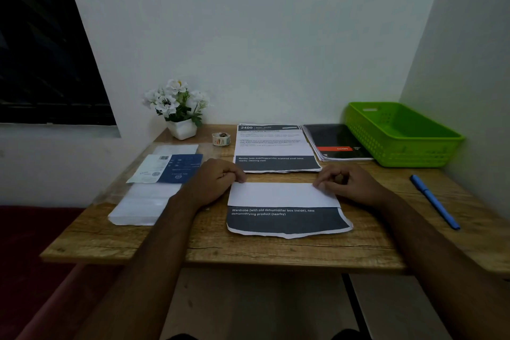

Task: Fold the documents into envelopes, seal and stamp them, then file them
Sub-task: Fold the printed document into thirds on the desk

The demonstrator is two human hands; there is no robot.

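A printed document lies on the wooden desk in front of me, its top part folded down so a white back panel covers the middle and a dark footer band shows below. My left hand presses the fold's upper left corner with curled fingers. My right hand pinches the upper right corner of the fold. A stack of more printed documents sits just behind. A pack of white envelopes in clear plastic lies at the left, with a blue-and-white card on top.
A green plastic basket stands at the back right against the wall. A dark booklet lies beside it. A blue pen rests at the right. A small tape roll and a white flower pot sit at the back.
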